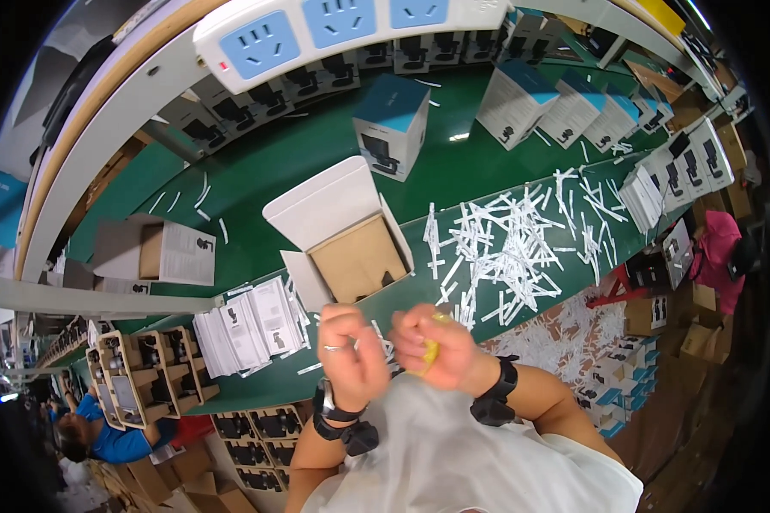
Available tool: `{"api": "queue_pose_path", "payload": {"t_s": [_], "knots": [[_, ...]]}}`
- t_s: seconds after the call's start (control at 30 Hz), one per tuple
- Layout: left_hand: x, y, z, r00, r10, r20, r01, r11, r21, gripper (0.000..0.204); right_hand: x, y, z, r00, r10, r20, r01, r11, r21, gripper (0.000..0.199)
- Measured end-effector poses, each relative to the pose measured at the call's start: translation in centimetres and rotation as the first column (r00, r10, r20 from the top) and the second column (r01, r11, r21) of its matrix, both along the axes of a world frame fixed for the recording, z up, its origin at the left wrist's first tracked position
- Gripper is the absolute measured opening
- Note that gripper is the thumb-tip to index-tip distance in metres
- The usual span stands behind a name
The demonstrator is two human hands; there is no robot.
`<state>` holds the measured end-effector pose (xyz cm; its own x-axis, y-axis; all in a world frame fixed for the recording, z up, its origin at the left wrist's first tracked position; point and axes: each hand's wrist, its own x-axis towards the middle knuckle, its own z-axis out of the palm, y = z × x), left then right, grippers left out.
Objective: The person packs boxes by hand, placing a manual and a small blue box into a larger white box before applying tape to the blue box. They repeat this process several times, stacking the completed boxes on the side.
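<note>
Closest to my lens is the white socket strip (351, 30), across the top of the view. On the green surface (269, 175), starting at the left, I see a box (188, 256) on its side, open, brown card inside. Next comes a spread of leaflets (248, 323).

Then the open box (325, 201), just beyond the hands: lid raised, flaps out, a brown insert (351, 255) in it, a small dark shape at one corner. I judge this one part done, its closing still left. My left grip (351, 352) is curled into a loose fist below it, nothing visible inside. Behind stands a shut box (392, 128), apparently finished. My right grip (436, 346) is folded closed too; yellow shows at its fingers, but I can't tell whether it is held or worn.

Farther right lie heaped paper strips (513, 252), and behind them a row of boxes (513, 103), seemingly done.
</note>
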<state>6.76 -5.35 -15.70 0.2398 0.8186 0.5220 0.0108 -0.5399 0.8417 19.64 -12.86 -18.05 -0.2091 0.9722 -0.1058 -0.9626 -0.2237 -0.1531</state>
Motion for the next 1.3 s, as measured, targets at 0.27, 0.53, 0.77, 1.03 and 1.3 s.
{"api": "queue_pose_path", "payload": {"t_s": [0.27,0.53,0.77,1.03,1.3], "knots": [[-6.9,0.8,-1.0,0.938,0.231,-0.257,-0.265,0.958,-0.105,0.007,1.0,0.5,-0.6,0.987,-0.128,0.102,0.129,0.992,-0.004,0.022],[-0.9,1.2,1.0,0.912,-0.295,-0.285,0.32,0.946,0.043,0.026,-0.8,0.5,-1.2,0.985,0.168,0.037,-0.166,0.985,-0.048,0.031],[0.2,-0.4,-0.7,0.979,-0.205,0.021,0.204,0.954,-0.22,0.009,-1.2,0.7,-1.1,0.982,0.178,-0.063,-0.18,0.983,-0.032,0.024],[-0.7,0.7,-0.8,0.985,-0.107,0.139,0.152,0.915,-0.374,0.018,-2.0,0.7,-1.0,0.981,0.194,-0.013,-0.194,0.98,-0.039,0.031],[-10.9,8.3,-5.5,0.588,0.807,-0.045,-0.748,0.565,0.349,0.02,5.8,1.4,-2.1,0.66,-0.243,0.711,0.324,0.946,0.024,0.034]]}}
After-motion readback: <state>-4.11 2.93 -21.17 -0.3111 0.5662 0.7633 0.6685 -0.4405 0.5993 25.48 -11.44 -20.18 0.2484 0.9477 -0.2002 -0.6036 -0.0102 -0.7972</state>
